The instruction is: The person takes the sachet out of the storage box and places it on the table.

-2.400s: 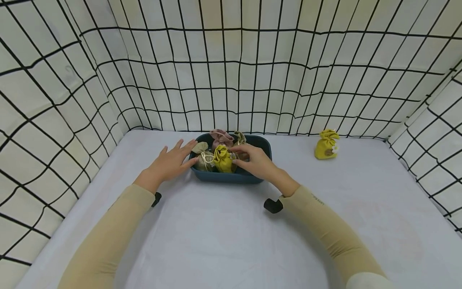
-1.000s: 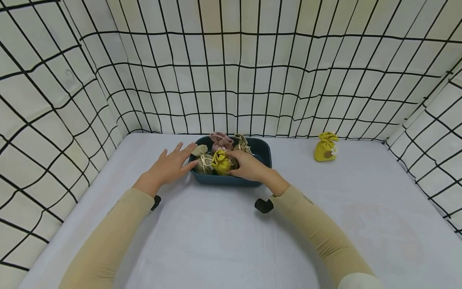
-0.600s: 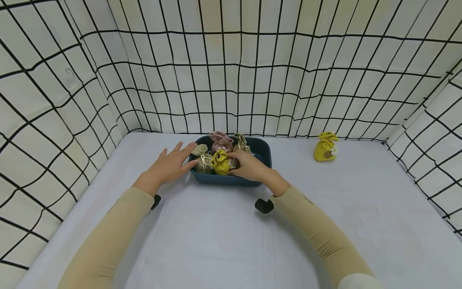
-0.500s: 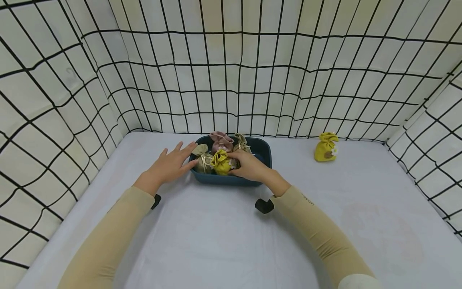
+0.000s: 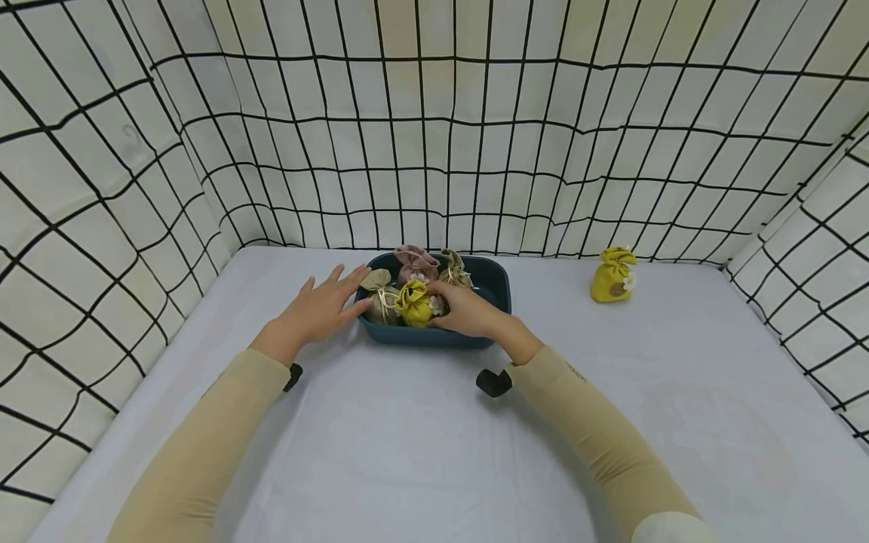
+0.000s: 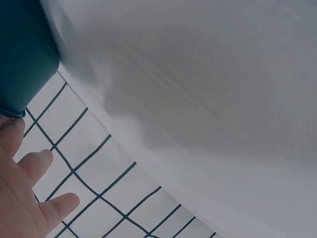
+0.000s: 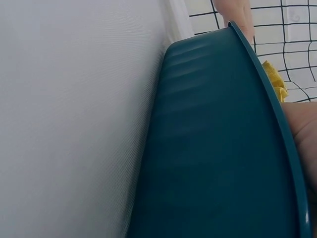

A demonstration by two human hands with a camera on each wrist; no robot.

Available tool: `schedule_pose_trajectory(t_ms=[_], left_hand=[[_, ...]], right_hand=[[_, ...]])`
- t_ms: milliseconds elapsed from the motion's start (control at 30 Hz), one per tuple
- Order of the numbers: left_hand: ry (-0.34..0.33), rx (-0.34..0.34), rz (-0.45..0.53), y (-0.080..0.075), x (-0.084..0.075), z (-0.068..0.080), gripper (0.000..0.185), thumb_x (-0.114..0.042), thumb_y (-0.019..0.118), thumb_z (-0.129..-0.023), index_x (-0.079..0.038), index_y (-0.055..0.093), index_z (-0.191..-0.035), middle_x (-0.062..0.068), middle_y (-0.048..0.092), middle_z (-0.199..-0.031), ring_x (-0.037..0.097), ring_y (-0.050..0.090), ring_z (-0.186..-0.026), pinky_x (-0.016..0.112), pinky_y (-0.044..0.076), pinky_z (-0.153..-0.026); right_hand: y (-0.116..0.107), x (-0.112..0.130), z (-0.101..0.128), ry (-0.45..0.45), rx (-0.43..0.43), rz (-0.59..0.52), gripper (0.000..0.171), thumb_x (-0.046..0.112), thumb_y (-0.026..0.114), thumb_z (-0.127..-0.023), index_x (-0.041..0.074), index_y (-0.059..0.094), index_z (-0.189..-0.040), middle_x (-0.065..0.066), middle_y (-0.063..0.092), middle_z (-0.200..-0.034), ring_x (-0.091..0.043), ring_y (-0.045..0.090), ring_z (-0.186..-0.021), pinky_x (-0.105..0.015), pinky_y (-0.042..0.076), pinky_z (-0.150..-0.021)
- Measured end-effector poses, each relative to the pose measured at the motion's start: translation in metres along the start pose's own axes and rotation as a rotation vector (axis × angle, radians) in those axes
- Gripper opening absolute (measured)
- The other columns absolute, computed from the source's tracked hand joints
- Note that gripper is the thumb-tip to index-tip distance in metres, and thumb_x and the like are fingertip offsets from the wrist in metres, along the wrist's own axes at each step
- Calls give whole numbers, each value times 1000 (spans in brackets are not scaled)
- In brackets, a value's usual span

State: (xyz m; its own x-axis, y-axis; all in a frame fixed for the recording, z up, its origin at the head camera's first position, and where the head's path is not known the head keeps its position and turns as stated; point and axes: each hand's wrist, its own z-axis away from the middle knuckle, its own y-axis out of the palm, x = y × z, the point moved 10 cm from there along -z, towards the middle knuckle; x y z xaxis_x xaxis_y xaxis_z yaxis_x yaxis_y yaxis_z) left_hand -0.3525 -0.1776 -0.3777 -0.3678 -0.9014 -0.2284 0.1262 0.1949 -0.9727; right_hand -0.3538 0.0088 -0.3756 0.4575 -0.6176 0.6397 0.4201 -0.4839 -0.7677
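A dark teal plastic bin holds several small drawstring pouches. My right hand reaches over its front rim, thumb and fingers around a yellow pouch with a white flower. Left of that pouch sits an olive-green pouch tied with a pale cord. Behind them are a pink pouch and a brownish-gold pouch. My left hand lies at the bin's left end with fingers spread, fingertips at the rim; the left wrist view shows the fingers beside the bin's wall.
A second yellow pouch with a white flower stands on the white-covered table, right of the bin. Black grid netting over white cloth closes off the back and both sides.
Since 2.4 seconds ago my right hand has moved slightly left and down, lowering the yellow pouch among the others. Over the last half second almost nothing moves; the left hand stays in place.
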Motion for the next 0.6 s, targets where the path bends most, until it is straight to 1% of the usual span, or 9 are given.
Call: schedule_pose_trajectory(t_ms=[100, 200, 367, 467, 600], left_hand=[[0, 2, 5, 0, 0, 0, 74, -53, 40, -109, -14, 16, -166, 14, 20, -169, 41, 9, -155, 74, 7, -115], [0, 1, 7, 0, 1, -1, 74, -54, 41, -109, -14, 17, -166, 14, 20, -169, 41, 10, -155, 74, 7, -115], [2, -3, 3, 1, 1, -1, 76, -57, 39, -108, -15, 17, -166, 14, 21, -169, 40, 11, -155, 74, 9, -115], [2, -4, 3, 1, 1, -1, 75, -57, 39, -108, -14, 17, -166, 14, 21, -169, 41, 11, -155, 74, 9, -115], [-3, 1, 8, 0, 1, 0, 74, -54, 41, -109, -14, 17, -166, 14, 20, -169, 41, 11, -155, 74, 8, -115]], right_hand=[[1, 0, -2, 1, 6, -17, 51, 12, 75, -96, 1, 51, -140, -18, 60, -134, -26, 61, -118, -38, 52, -97], [1, 1, -3, 2, 9, -32, 53, 10, 75, -96, 0, 49, -141, -19, 58, -137, -28, 60, -122, -39, 51, -100], [1, -1, -5, 0, 9, -55, 61, 9, 76, -95, -1, 45, -146, -19, 55, -144, -29, 56, -130, -39, 47, -106], [1, -1, -6, -10, 5, -61, 67, 8, 76, -95, -2, 41, -151, -20, 53, -147, -30, 52, -134, -39, 46, -108], [1, 1, -7, -33, 10, -26, 70, 9, 75, -95, -2, 40, -155, -19, 52, -149, -30, 52, -134, -40, 46, -108]])
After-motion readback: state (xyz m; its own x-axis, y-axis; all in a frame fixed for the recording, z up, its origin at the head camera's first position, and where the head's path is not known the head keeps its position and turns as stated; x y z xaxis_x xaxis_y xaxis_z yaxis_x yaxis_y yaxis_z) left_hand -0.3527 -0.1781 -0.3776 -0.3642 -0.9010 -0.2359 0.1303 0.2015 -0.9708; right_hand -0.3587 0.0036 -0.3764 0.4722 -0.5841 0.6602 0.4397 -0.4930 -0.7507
